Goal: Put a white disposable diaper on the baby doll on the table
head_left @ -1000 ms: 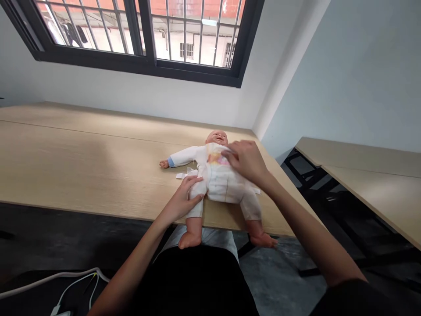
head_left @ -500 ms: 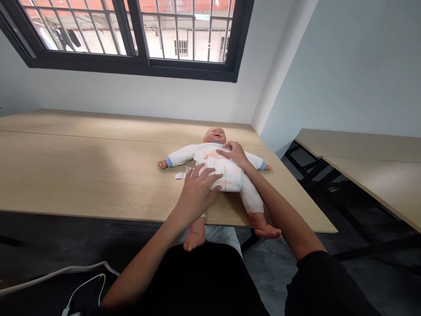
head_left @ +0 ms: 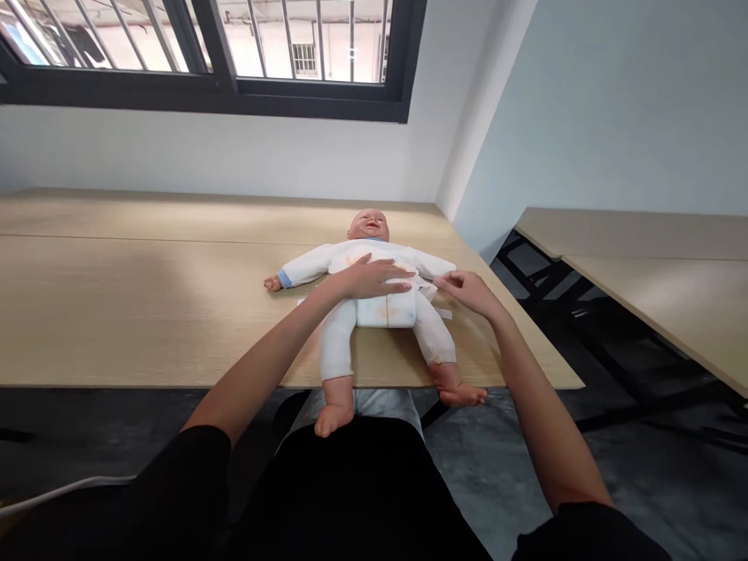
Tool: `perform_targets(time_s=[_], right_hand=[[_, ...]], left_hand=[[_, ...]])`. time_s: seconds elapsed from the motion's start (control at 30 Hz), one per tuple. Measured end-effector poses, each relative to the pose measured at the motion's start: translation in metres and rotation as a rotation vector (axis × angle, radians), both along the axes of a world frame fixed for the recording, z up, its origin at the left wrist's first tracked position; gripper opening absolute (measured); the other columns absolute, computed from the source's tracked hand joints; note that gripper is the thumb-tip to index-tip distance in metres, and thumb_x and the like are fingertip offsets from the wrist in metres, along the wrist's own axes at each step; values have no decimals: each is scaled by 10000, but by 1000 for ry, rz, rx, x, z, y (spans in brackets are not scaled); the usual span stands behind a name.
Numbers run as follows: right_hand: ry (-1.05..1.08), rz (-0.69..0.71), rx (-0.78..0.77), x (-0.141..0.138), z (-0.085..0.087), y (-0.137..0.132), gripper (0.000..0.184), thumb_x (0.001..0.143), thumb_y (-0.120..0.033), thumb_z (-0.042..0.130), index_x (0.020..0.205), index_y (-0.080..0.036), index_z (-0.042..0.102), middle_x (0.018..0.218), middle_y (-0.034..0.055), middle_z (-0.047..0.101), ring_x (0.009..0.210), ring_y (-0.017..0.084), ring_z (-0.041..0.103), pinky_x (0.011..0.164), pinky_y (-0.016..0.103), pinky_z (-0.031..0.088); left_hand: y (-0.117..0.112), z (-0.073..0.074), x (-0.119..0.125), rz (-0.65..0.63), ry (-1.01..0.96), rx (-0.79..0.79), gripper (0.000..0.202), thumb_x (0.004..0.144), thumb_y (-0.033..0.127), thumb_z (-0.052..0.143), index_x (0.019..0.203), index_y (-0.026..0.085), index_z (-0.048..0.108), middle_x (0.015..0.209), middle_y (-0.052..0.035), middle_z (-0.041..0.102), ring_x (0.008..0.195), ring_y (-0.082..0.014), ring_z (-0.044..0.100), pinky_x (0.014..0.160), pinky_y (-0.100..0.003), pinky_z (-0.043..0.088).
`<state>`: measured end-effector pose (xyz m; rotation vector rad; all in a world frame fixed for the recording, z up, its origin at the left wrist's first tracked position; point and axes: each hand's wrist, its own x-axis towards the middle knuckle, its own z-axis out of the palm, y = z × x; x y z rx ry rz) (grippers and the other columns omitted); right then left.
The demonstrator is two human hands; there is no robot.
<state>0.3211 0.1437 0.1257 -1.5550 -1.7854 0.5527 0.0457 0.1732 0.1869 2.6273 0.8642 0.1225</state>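
Note:
A baby doll [head_left: 365,234] in a white suit lies on its back on the wooden table [head_left: 146,312], legs hanging over the near edge. A white diaper [head_left: 386,312] is wrapped round its hips. My left hand [head_left: 368,278] lies flat across the doll's belly, fingers stretched out, pressing on the diaper's top edge. At the doll's right side my right hand [head_left: 467,290] pinches the diaper's side tab [head_left: 435,290], fingers closed on it.
A second wooden table [head_left: 636,265] stands to the right, across a gap with dark floor. A barred window [head_left: 204,47] runs along the wall behind. A white cable [head_left: 64,491] lies on the floor at lower left.
My left hand slid up from the doll's hip to lie flat on its belly. My right hand left the chest and moved right to the diaper's side tab.

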Motion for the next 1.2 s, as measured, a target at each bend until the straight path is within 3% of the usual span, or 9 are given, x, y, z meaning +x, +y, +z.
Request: perform_targets(time_s=[0.1, 0.23, 0.37, 0.5, 0.6, 0.8, 0.93, 1.03, 1.2], right_hand=[[-46, 64, -61, 11, -12, -25, 459, 813, -591, 671, 922, -152, 751, 950, 106, 722, 890, 264, 642, 812, 371, 487], [-52, 98, 7, 13, -24, -43, 421, 828, -550, 684, 1066, -209, 750, 1179, 98, 699, 1148, 306, 598, 1019, 469, 442], [-100, 92, 80, 10, -31, -44, 308, 830, -492, 677, 923, -205, 739, 1125, 93, 704, 1165, 314, 580, 1054, 504, 410], [-127, 44, 67, 8, -32, -36, 293, 856, -472, 624, 837, -181, 647, 1001, 100, 703, 1011, 285, 617, 935, 451, 462], [-29, -14, -6, 11, -24, -25, 357, 843, -524, 620, 870, -168, 609, 882, 81, 680, 801, 226, 611, 748, 354, 472], [218, -69, -195, 25, -6, -2, 547, 633, -579, 823, 901, -142, 631, 713, 31, 648, 597, 139, 524, 552, 253, 364], [431, -138, -189, 22, 9, 3, 568, 508, -480, 915, 877, -159, 626, 757, 60, 691, 649, 162, 601, 564, 262, 445], [493, -147, -114, 4, 31, 5, 557, 499, -451, 895, 899, -174, 621, 806, 68, 703, 698, 174, 624, 621, 279, 485], [315, -27, -43, -54, 64, 12, 408, 617, -346, 797, 928, -171, 600, 672, 0, 623, 637, 152, 567, 601, 258, 402]], left_hand=[[12, -2, 2, 2, 40, -12, 591, 1009, 660, 299, 1484, 353, 472, 1618, 31, 369, 1547, -220, 219, 1250, -572, -20], [30, -8, 4, -11, 54, 21, 555, 1046, 570, 201, 1501, 374, 451, 1624, 44, 356, 1552, -199, 207, 1258, -547, 24], [50, -17, 6, -3, 26, 38, 560, 1033, 574, 225, 1491, 354, 461, 1608, 32, 391, 1542, -211, 229, 1256, -543, 65], [59, -22, 7, -11, 6, 59, 557, 1028, 577, 233, 1456, 338, 497, 1585, 16, 434, 1526, -217, 261, 1256, -523, 77], [56, -21, 6, -9, 4, 63, 548, 1024, 582, 242, 1429, 338, 517, 1578, 10, 447, 1510, -221, 293, 1253, -531, 75], [51, -19, 6, -22, -56, 49, 563, 1016, 600, 265, 1381, 287, 558, 1536, -19, 502, 1456, -225, 377, 1246, -525, 104], [51, -21, 7, -14, -54, 52, 537, 1015, 578, 280, 1352, 291, 583, 1541, -12, 497, 1470, -223, 347, 1247, -512, 107], [48, -21, 9, -15, -36, 59, 511, 1017, 552, 285, 1342, 305, 593, 1541, 3, 495, 1474, -231, 333, 1248, -516, 106], [43, -22, 13, -1, -23, 107, 455, 1021, 524, 322, 1294, 300, 609, 1506, 3, 527, 1466, -249, 340, 1241, -553, 118]])
